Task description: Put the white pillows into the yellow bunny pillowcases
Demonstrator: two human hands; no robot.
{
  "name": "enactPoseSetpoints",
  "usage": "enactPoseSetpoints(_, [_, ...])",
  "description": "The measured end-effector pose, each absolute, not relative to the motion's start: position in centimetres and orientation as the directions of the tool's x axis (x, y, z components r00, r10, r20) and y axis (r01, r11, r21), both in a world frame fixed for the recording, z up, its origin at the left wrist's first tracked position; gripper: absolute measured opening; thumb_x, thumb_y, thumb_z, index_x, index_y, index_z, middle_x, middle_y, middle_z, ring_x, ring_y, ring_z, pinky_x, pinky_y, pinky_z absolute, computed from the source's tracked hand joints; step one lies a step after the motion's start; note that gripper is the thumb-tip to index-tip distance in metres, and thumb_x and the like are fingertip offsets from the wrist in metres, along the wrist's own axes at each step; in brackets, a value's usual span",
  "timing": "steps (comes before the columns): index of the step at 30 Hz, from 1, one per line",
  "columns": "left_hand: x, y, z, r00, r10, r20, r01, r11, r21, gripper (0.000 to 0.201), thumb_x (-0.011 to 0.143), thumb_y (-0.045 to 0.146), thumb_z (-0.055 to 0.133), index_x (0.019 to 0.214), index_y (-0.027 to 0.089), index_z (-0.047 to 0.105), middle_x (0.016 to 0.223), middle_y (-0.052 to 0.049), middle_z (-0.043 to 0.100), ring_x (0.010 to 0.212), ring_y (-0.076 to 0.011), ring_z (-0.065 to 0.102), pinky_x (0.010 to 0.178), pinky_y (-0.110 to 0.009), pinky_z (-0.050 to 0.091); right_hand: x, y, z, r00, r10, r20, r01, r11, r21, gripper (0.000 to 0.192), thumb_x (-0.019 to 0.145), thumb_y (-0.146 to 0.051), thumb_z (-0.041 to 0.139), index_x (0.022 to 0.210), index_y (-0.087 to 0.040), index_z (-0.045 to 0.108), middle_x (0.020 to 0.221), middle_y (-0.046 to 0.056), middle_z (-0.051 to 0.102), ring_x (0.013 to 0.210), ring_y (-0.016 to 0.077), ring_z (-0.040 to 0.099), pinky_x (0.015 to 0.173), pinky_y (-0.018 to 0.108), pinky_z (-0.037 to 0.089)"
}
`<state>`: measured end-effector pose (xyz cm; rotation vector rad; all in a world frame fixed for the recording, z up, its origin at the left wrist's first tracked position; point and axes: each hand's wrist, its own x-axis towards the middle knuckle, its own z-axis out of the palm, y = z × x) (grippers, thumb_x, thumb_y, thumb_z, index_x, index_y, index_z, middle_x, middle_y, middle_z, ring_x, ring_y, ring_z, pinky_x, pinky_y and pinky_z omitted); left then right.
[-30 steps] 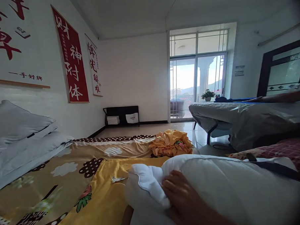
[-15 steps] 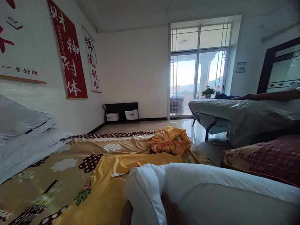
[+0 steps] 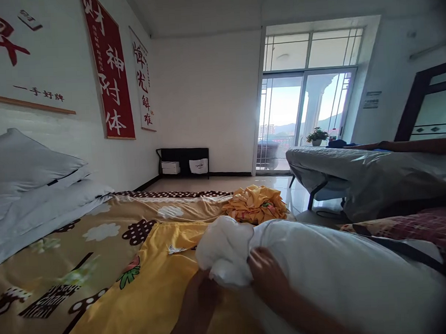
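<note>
A thick white quilt (image 3: 346, 275) lies across the lower right of the bed. Its corner is bunched into a white lump (image 3: 222, 248). My right hand (image 3: 266, 276) grips the quilt just right of that lump, fingers closed into the fabric. My left hand (image 3: 204, 291) reaches up from below to the lump's underside, and its fingers are hidden under the cloth. Beneath both lies a flat yellow cover (image 3: 154, 283) with strawberry prints, spread on a tan patterned sheet (image 3: 100, 231).
A crumpled yellow cloth (image 3: 256, 205) sits at the bed's far edge. Grey pillows (image 3: 31, 170) are stacked at the left wall. A red checked pillow (image 3: 425, 224) lies on the right. A grey-covered cot (image 3: 356, 168) carries another person's arm (image 3: 410, 145). Glass doors (image 3: 302, 119) stand behind.
The quilt corner has been gathered into a tighter lump and lifted. My right hand has come back into sight on top of it, and my left forearm now shows more.
</note>
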<state>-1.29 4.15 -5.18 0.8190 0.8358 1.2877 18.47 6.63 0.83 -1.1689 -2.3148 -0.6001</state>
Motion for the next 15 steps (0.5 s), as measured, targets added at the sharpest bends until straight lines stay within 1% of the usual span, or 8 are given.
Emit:
enactPoseSetpoints(1, [-1.7, 4.8, -5.9, 0.142, 0.989, -0.049, -0.382, 0.101, 0.919, 0.042, 0.081, 0.055, 0.053, 0.097, 0.017, 0.06, 0.07, -0.006, 0.065, 0.06, -0.0182, 0.063, 0.053, -0.028, 0.047, 18.5, 7.5, 2.4, -0.508, 0.692, 0.514, 0.844, 0.518, 0.137, 0.029, 0.061, 0.002, 0.047, 0.077, -0.017, 0.062, 0.081, 0.007, 0.066, 0.081, 0.0202, 0.06, 0.087, 0.033, 0.04])
enactPoseSetpoints(3, [-2.6, 5.9, -7.9, 0.269, 0.963, 0.008, -0.037, 0.001, 0.999, 0.048, 0.087, 0.057, 0.042, 0.1, 0.015, 0.061, 0.07, -0.006, 0.065, 0.058, -0.0182, 0.062, 0.05, -0.028, 0.047, 18.3, 9.2, 5.4, -0.471, 0.79, 0.392, 0.875, 0.475, 0.094, 0.032, 0.061, 0.002, 0.047, 0.082, -0.016, 0.062, 0.085, 0.008, 0.067, 0.084, 0.0204, 0.061, 0.087, 0.032, 0.038])
enactPoseSetpoints(4, [-3.0, 6.3, -9.0, 0.321, 0.947, 0.028, 0.146, -0.079, 0.986, 0.048, 0.09, 0.056, 0.039, 0.101, 0.015, 0.061, 0.074, -0.006, 0.065, 0.062, -0.0182, 0.063, 0.053, -0.029, 0.049, 18.1, 10.0, 6.7, -0.466, 0.815, 0.346, 0.88, 0.466, 0.087, 0.032, 0.062, 0.001, 0.047, 0.085, -0.016, 0.063, 0.088, 0.009, 0.068, 0.087, 0.0211, 0.06, 0.086, 0.031, 0.037])
enactPoseSetpoints(5, [-3.5, 6.7, -10.1, 0.35, 0.936, 0.045, 0.288, -0.154, 0.945, 0.046, 0.092, 0.054, 0.039, 0.102, 0.015, 0.061, 0.081, -0.007, 0.066, 0.069, -0.0179, 0.064, 0.058, -0.03, 0.051, 17.9, 10.9, 7.9, -0.464, 0.829, 0.313, 0.883, 0.463, 0.084, 0.031, 0.064, -0.001, 0.048, 0.087, -0.016, 0.063, 0.091, 0.01, 0.068, 0.09, 0.0221, 0.06, 0.085, 0.031, 0.036])
enactPoseSetpoints(6, [-3.9, 7.0, -10.9, 0.364, 0.929, 0.065, 0.386, -0.214, 0.897, 0.042, 0.093, 0.05, 0.041, 0.105, 0.015, 0.061, 0.091, -0.007, 0.066, 0.078, -0.0174, 0.064, 0.066, -0.031, 0.053, 17.6, 11.8, 9.0, -0.465, 0.837, 0.289, 0.883, 0.463, 0.082, 0.03, 0.066, -0.003, 0.049, 0.089, -0.015, 0.063, 0.093, 0.011, 0.068, 0.092, 0.0233, 0.059, 0.083, 0.031, 0.036])
enactPoseSetpoints(8, [-4.7, 7.6, -12.0, 0.372, 0.924, 0.089, 0.476, -0.273, 0.836, 0.034, 0.092, 0.044, 0.048, 0.111, 0.017, 0.059, 0.109, -0.008, 0.062, 0.092, -0.017, 0.061, 0.08, -0.036, 0.053, 17.0, 13.9, 10.6, -0.467, 0.845, 0.262, 0.883, 0.464, 0.077, 0.028, 0.068, -0.006, 0.05, 0.091, -0.014, 0.064, 0.096, 0.013, 0.067, 0.096, 0.0256, 0.058, 0.078, 0.031, 0.036])
enactPoseSetpoints(11, [-5.5, 8.9, -12.3, 0.387, 0.918, 0.088, 0.56, -0.31, 0.768, 0.03, 0.092, 0.038, 0.05, 0.117, 0.021, 0.057, 0.124, -0.009, 0.055, 0.105, -0.0189, 0.056, 0.092, -0.041, 0.049, 16.3, 17.3, 11.2, -0.467, 0.853, 0.232, 0.882, 0.467, 0.06, 0.028, 0.07, -0.008, 0.051, 0.095, -0.013, 0.064, 0.098, 0.014, 0.066, 0.095, 0.0256, 0.057, 0.072, 0.03, 0.035])
enactPoseSetpoints(15, [-6.0, 11.4, -11.8, 0.402, 0.913, 0.076, 0.675, -0.351, 0.649, 0.034, 0.092, 0.037, 0.052, 0.122, 0.021, 0.055, 0.13, -0.01, 0.051, 0.112, -0.0216, 0.053, 0.095, -0.044, 0.047, 15.3, 20.2, 7.6, -0.477, 0.87, 0.124, 0.878, 0.478, 0.023, 0.026, 0.072, -0.005, 0.054, 0.094, -0.012, 0.063, 0.098, 0.012, 0.065, 0.09, 0.021, 0.058, 0.071, 0.028, 0.038])
